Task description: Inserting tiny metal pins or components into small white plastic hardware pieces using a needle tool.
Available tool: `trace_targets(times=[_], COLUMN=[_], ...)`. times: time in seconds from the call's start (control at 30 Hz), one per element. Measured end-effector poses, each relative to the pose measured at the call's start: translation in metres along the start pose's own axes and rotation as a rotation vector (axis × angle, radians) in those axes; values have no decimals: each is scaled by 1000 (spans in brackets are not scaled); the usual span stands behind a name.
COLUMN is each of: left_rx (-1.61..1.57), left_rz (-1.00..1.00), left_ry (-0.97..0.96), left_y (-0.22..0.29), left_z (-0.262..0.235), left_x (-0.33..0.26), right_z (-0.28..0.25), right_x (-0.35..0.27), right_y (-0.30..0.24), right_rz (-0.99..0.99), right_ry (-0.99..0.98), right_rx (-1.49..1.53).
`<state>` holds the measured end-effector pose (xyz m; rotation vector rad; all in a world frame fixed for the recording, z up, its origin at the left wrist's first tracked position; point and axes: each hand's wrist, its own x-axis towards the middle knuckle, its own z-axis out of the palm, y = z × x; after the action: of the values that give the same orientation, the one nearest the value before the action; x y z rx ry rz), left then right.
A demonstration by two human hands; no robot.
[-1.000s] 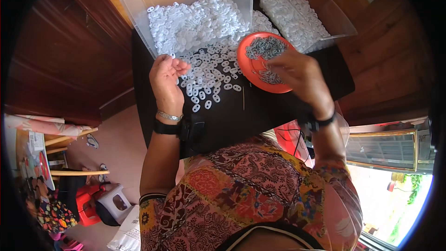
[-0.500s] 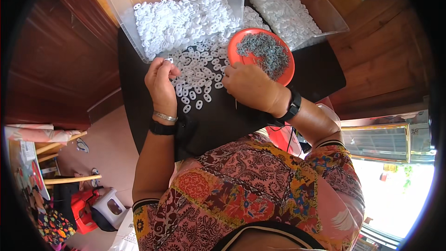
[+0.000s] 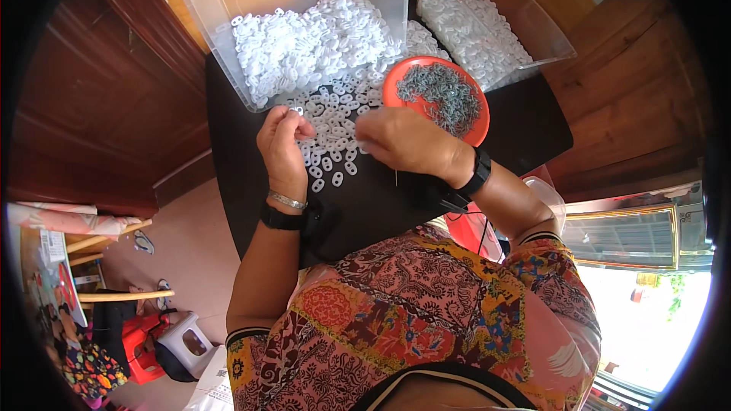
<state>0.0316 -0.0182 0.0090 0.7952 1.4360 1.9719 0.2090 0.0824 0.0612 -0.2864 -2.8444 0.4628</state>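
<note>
My left hand point(image 3: 282, 146) is closed in a pinch at the left edge of the loose pile. Between its thumb and fingertips is a small white oval plastic piece with holes point(image 3: 297, 111). My right hand point(image 3: 415, 141) is above the pile's right side, beside the orange plate point(image 3: 391, 91), fingers curled together. What those fingers hold is hidden and blurred; a thin pale tip point(image 3: 396, 178) shows below the hand. Many white two-hole oval pieces point(image 3: 329, 125) lie scattered between the hands. Small grey metal parts point(image 3: 449, 99) are heaped on the plate.
Behind the pile, a clear plastic bin point(image 3: 217, 53) lies tipped, spilling white pieces. Another clear bin point(image 3: 552, 46) of white pieces is at the back right. All stand on a dark table point(image 3: 525, 122). Stools point(image 3: 186, 339) are on the floor at lower left.
My right hand has shifted left, away from the orange plate and toward the left hand. The left hand keeps its pinch on the white piece. The whole view has shifted slightly.
</note>
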Motion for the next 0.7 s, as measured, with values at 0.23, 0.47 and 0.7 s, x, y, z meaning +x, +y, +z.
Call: trace_targets(times=[0.23, 0.47, 0.7], left_rx=[-6, 10, 50], left_rz=[46, 63, 37], left_ry=[-26, -91, -120], left_y=[13, 13, 17], left_z=[11, 13, 18], left_x=[-11, -19, -20], right_z=[0, 23, 24], right_x=[45, 47, 45], right_y=[11, 16, 17], right_rz=[349, 358, 398], right_ry=[93, 115, 113], right_rx=[1205, 1669, 1636])
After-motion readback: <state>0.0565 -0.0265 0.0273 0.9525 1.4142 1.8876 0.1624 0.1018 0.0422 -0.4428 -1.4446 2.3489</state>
